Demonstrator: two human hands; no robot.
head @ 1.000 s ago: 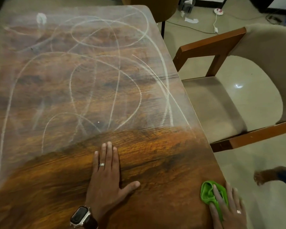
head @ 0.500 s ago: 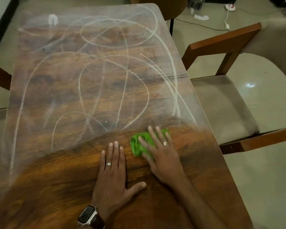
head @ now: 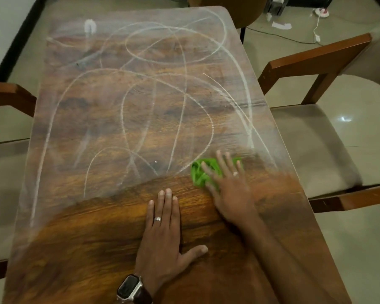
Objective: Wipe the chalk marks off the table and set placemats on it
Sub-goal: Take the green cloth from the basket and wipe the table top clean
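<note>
Wooden surface (head: 110,249) is clean only nearest the person; chalk marks (head: 140,102) cover everything beyond both hands, and no placemats show. Right hand (head: 230,187), fingers straight, presses a crumpled green cloth (head: 199,174) at the chalk's edge; left hand (head: 162,233) lies flat beside it.

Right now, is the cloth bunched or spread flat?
Bunched: the green cloth shows crumpled folds under the right hand's straight fingers.
</note>
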